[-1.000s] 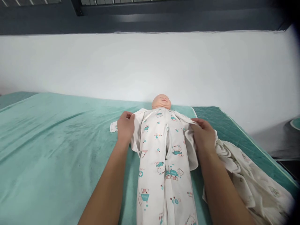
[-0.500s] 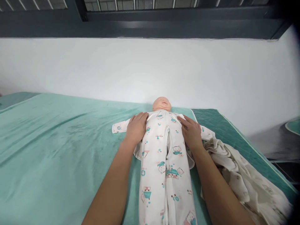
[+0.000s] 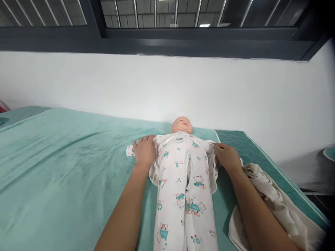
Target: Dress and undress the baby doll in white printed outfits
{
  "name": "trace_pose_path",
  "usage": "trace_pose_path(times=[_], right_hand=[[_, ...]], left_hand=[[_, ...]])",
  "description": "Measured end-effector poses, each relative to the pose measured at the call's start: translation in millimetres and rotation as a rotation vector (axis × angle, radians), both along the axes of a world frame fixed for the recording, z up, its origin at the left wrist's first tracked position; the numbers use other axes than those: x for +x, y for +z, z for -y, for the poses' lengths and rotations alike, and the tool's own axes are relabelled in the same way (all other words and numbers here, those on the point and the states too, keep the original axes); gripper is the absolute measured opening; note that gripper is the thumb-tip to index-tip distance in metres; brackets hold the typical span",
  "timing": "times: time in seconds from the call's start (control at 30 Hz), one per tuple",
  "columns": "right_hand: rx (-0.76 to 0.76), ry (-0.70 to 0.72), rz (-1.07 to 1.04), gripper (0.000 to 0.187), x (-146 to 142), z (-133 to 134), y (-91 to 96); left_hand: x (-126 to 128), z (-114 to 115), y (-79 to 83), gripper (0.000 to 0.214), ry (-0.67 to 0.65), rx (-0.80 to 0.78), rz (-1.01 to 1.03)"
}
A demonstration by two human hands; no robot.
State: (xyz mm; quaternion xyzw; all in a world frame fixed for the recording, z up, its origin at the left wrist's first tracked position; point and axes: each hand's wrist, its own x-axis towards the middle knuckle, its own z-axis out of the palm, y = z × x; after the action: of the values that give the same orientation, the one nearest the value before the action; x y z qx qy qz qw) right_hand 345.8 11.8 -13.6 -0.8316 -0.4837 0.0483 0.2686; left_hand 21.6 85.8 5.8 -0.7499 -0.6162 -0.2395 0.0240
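Note:
A baby doll [image 3: 182,125] lies on its back with its head towards the wall. White printed baby clothes [image 3: 180,174] cover its body, with the legs stretched towards me and the sleeves out to both sides. My left hand [image 3: 144,151] rests over the sleeve on the left, fingers laid out across the cloth; the white cuff [image 3: 130,150] shows beyond them. On the other side, my right hand [image 3: 227,156] pinches the right-hand sleeve [image 3: 209,145] between thumb and fingers. Most of that sleeve's end is hidden behind the hand.
Under the doll is a light green sheet [image 3: 78,174], with a darker green quilted mat [image 3: 232,143] on the right. Crumpled cream cloth [image 3: 277,205] lies beneath and beside my right forearm. A white wall [image 3: 131,87] stands behind, below a dark barred window frame [image 3: 183,43].
Both hands have moved outward from the doll's chest along the sleeves. My right hand has taken hold of its sleeve. The view has tilted up slightly.

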Motion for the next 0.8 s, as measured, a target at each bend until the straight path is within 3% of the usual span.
trace_pose_path(times=[0.1,0.2,0.27,0.33,0.5,0.63,0.7,0.8], right_hand=[[0.252,0.098,0.184,0.038,-13,4,-0.1],[0.496,0.331,0.301,0.04,-36,9,7.9],[0.519,0.502,0.277,0.048,-49,10,13.0],[0.444,0.583,0.234,0.056,-54,8,13.9],[0.207,0.525,0.201,0.05,-28,4,-3.1],[0.204,0.495,0.135,0.048,-9,11,-15.9],[0.273,0.463,0.074,0.044,-15,15,-10.1],[0.377,0.408,-0.005,0.036,-44,17,20.1]], left_hand=[[1,1,2.3,0.044,-0.032,0.028,0.019],[5,1,4.8,0.054,-0.205,0.077,0.046],[8,2,5.0,0.059,-0.332,0.06,0.047],[9,3,3.9,0.061,-0.392,0.002,0.031],[2,2,0.7,0.063,-0.289,-0.052,-0.01],[-6,-2,1.2,0.056,-0.152,-0.123,0.061],[-9,-4,0.9,0.052,-0.129,-0.136,0.102],[-7,-4,-0.4,0.046,-0.126,-0.102,0.132]])
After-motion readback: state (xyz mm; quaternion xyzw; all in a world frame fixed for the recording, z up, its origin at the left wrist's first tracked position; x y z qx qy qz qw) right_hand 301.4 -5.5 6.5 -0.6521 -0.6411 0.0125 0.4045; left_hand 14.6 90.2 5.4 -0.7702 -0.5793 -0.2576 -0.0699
